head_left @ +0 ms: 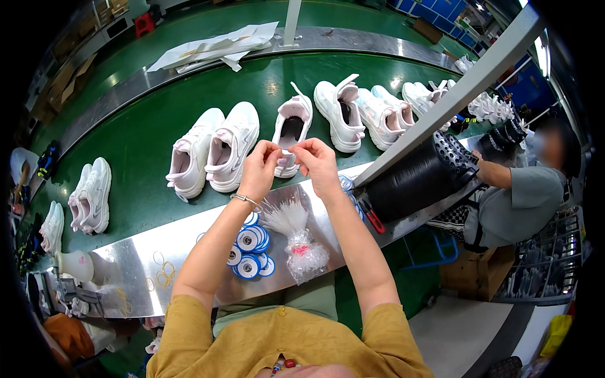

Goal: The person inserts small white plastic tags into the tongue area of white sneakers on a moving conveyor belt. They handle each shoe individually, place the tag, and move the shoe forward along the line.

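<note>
My left hand point(258, 169) and my right hand point(318, 165) are raised at the heel of a white sneaker point(291, 129) with a pale pink lining. The sneaker's opening faces me and its tongue stands up. Fingers and thumb of each hand are pinched together close to the heel collar. What lies between the fingertips is too small to make out. Below my wrists, on the metal ledge, lie a pile of round blue-and-white tags point(247, 267) and a bundle of thin clear plastic strands point(287, 217) in a clear bag point(305, 258).
White sneakers point(233, 145) stand in a row along the green surface point(148, 160). Yellowish rubber bands point(165, 275) lie on the metal ledge point(138, 252). A red-handled tool point(373, 217) rests beside a large black bundle point(409, 183). A slanted grey post point(454, 94) rises at right, near a co-worker point(523, 195).
</note>
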{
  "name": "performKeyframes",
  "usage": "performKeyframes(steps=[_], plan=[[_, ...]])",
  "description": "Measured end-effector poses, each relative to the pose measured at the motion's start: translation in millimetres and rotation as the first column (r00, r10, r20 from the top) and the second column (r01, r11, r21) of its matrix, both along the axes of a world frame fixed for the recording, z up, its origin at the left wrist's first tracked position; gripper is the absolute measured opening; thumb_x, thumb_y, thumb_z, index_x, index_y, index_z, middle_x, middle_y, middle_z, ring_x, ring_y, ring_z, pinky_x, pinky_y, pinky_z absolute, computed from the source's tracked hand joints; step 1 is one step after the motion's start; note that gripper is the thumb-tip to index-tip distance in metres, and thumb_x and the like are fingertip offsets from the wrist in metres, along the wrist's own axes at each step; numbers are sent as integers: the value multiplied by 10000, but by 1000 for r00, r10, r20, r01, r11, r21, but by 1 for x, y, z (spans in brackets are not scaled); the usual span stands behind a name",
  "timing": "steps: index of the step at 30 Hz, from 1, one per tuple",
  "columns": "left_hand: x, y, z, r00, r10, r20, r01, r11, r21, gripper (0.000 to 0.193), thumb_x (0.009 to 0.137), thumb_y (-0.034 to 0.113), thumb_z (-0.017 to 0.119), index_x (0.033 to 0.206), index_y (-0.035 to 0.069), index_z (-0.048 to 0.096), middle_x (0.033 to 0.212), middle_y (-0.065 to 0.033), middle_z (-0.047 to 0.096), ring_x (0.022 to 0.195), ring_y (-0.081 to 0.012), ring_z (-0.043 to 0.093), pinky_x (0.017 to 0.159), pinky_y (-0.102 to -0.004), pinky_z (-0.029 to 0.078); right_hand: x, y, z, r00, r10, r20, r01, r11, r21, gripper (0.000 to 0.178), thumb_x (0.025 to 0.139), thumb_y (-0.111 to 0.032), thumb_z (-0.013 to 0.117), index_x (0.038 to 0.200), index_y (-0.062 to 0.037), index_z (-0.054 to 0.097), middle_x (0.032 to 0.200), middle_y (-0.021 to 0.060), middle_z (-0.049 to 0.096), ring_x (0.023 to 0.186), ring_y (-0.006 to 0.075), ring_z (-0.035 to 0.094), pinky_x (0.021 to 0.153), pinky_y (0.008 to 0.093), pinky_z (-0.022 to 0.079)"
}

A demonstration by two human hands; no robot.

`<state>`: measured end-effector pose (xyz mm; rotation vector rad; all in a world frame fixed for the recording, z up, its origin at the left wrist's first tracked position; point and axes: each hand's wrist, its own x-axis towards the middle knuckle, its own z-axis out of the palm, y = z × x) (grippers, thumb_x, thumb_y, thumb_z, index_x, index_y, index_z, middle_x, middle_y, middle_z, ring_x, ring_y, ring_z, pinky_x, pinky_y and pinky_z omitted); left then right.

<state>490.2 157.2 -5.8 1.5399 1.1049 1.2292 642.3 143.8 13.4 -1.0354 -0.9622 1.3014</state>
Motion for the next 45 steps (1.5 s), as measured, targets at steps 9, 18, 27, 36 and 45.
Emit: performKeyframes(steps=[9,18,27,36,45], plan=[[-9,-2,5,966,45,-256,45,940,338,289,806,0,593,1084,60,642,820,-75,606,804,-234,521,731,-323,436,-3,2,-3,985,90,146,-96,995,35,51,825,-41,617,847,-1,593,756,7,605,664,47,528,585,192,420],[-6,-9,13,970,45,-240,38,943,331,417,781,-40,598,1177,90,596,781,-65,583,766,-211,520,679,-316,427,-4,9,-14,949,71,308,-129,977,171,55,815,-41,621,819,6,593,727,12,599,672,57,537,607,208,440],[-3,-10,9,972,48,-230,35,938,344,418,784,-47,589,1174,104,598,782,-72,564,754,-215,531,668,-317,437,-1,10,-16,962,78,263,-122,980,156,59,813,-41,621,807,10,590,710,9,592,652,54,523,583,205,424],[2,-12,10,978,70,-196,-8,953,302,416,786,-60,579,1172,95,596,783,-79,553,750,-202,541,672,-302,444,-2,11,-19,966,109,234,-155,971,184,74,815,-60,623,812,6,591,714,16,602,618,49,510,515,199,389],[5,-13,10,989,74,-125,-36,958,283,423,782,-62,597,1180,82,591,762,-53,551,694,-163,536,646,-278,437,9,9,-7,951,271,-152,-295,940,-170,71,847,-97,586,814,-38,566,663,-35,475,496,15,359,405,171,244]])
